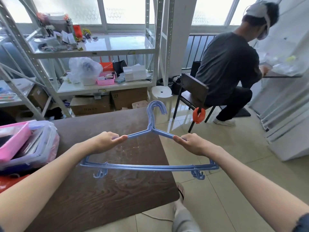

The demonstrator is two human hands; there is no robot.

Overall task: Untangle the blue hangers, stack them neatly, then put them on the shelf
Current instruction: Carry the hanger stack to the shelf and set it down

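Both hands — left (pixel 107 141), right (pixel 192 143) — grip stacked hangers (pixel 150 167) above the table (pixel 103 195) (shelf (pixel 93 52) beyond).

Single head-worn wide-angle view, looking forward and down from close above a dark wooden table (pixel 93 190), facing white metal shelving (pixel 107 51) and windows beyond

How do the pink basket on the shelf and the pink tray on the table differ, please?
The pink basket sits far off on the white shelf; the pink tray lies near on the brown table. The basket has latticed walls, while the tray's walls look solid. The basket stands free among boxes; the tray rests tilted on a bagged pile. Both are pink and hold small items.
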